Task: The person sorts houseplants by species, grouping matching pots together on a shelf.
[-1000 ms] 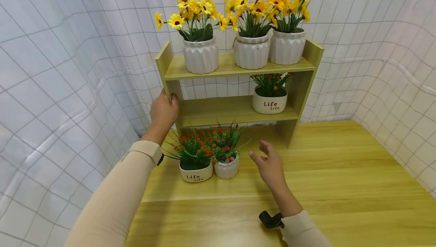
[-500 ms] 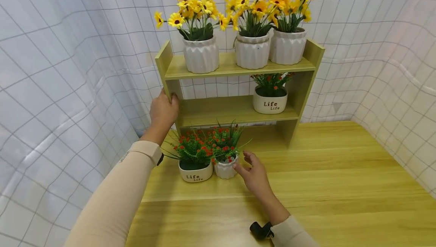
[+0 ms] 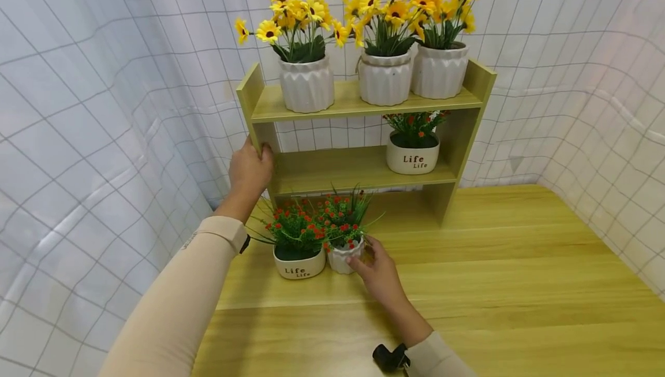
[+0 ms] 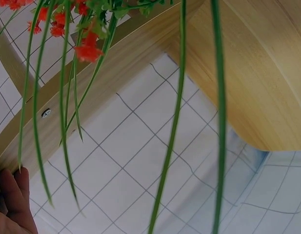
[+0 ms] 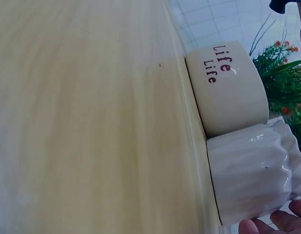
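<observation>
Wooden counter [image 3: 493,261] in front of a white gridded sheet [image 3: 104,105], with a two-tier wooden shelf [image 3: 358,169] at the back. Noted three sunflower pots [image 3: 384,77] on the top board and one "Life" planter [image 3: 413,157] on the middle board, right end.

Found the left hand [image 3: 250,170] wrapped round the shelf's left upright, thumb in front and fingers behind, holding it firmly. Saw only fingertips [image 4: 11,195] against the panel edge in the left wrist view, behind hanging green stems.

Found the right hand [image 3: 379,273] low on the counter at the ribbed white pot [image 3: 345,257], on its right side. Saw the thumb across the front and the fingers [image 5: 282,222] curled round the far side near the base. Read as contact made and the grip half closed round the pot. Could not tell how tight.

Located the ribbed white pot [image 5: 255,170] standing upright on the counter in front of the shelf's bottom opening. Seen touching the second "Life" pot [image 3: 299,266] on its left, with the red-flowered foliage of the two tangled together.

Judged the step as grasp in progress, pot not yet off the counter. Next move: firm up the grip, then lift straight up before any sideways travel. Risked otherwise dragging the neighbour [image 5: 228,85] along by the rim contact or the meshed stems. Watched also for headroom under the middle board
</observation>
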Demonstrator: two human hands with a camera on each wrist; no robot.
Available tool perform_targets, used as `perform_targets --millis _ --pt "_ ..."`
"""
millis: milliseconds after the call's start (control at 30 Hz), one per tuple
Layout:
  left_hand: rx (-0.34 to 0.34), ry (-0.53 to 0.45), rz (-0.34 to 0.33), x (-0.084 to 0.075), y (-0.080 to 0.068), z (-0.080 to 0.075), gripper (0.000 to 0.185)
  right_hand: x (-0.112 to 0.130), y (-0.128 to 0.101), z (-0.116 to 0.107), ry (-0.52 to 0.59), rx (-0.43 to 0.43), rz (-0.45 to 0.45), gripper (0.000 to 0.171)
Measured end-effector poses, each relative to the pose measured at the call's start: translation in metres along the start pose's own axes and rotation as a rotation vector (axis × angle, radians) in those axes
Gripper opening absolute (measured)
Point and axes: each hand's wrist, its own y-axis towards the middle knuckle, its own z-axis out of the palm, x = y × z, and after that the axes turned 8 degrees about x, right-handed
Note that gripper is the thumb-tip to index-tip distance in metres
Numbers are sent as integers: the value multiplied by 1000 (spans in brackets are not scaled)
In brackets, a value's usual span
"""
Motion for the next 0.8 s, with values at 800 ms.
perform_targets --millis 800 --pt "-10 -5 0 -1 -2 -1 38 -8 14 21 13 -113 14 78"
